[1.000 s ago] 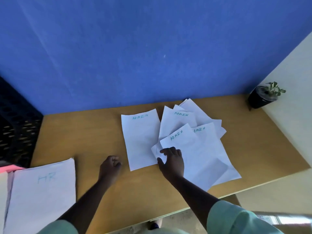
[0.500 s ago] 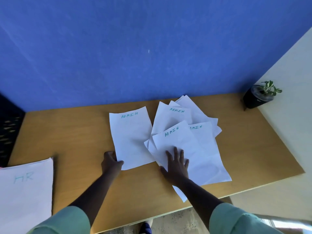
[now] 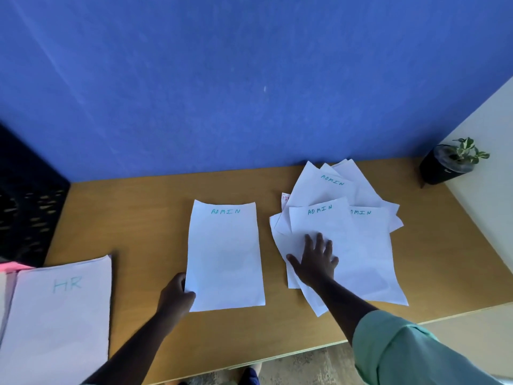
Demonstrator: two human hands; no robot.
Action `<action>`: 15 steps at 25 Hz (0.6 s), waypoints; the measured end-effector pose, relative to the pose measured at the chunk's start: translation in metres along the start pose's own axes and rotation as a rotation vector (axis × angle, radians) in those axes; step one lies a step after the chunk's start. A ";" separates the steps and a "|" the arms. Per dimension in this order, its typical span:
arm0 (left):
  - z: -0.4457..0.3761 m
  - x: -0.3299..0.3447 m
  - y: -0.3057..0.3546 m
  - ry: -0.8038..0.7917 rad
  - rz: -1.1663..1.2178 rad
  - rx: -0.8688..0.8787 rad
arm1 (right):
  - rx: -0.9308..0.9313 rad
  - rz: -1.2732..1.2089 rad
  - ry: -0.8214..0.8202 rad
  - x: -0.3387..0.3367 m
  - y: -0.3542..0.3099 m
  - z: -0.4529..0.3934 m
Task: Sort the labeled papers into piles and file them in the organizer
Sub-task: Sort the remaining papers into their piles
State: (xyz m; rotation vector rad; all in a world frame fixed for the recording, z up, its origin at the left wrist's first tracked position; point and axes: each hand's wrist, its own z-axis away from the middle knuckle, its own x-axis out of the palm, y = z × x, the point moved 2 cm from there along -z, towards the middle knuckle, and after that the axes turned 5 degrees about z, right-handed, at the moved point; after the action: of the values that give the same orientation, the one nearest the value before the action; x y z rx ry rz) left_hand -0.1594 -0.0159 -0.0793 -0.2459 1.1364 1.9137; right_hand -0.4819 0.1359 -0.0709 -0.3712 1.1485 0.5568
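A single white sheet labeled ADMIN (image 3: 224,254) lies flat in the middle of the wooden table (image 3: 144,218). My left hand (image 3: 176,294) pinches its near left corner. To the right, several overlapping sheets (image 3: 361,240), three showing ADMIN labels, lie fanned out. My right hand (image 3: 316,259) rests flat on the topmost one with fingers spread. A sheet with red lettering (image 3: 285,198) peeks out at the fan's left edge. A pile labeled HR (image 3: 59,315) sits at the near left.
A black mesh organizer (image 3: 27,207) stands at the far left against the blue wall. A small potted plant (image 3: 449,162) sits in the far right corner. A pink edge (image 3: 14,266) shows beside the HR pile. The table's front edge runs near me.
The single ADMIN sheet has slid left, away from the fanned papers, with my left hand now holding its corner. My right hand stays pressed on the fan.
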 end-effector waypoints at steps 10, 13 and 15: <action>-0.016 -0.005 0.008 -0.097 0.177 -0.016 | -0.128 -0.033 0.220 -0.012 -0.058 0.032; -0.009 -0.003 -0.003 -0.257 0.235 0.009 | -0.191 -0.307 0.191 -0.013 -0.114 0.050; -0.004 -0.001 -0.007 -0.326 0.311 0.055 | -0.185 -0.521 0.095 -0.011 -0.150 0.058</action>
State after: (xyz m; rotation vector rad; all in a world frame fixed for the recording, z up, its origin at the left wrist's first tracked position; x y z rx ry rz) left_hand -0.1548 -0.0183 -0.0859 0.2809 1.0472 2.0920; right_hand -0.3528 0.0440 -0.0398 -0.8344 1.0389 0.1868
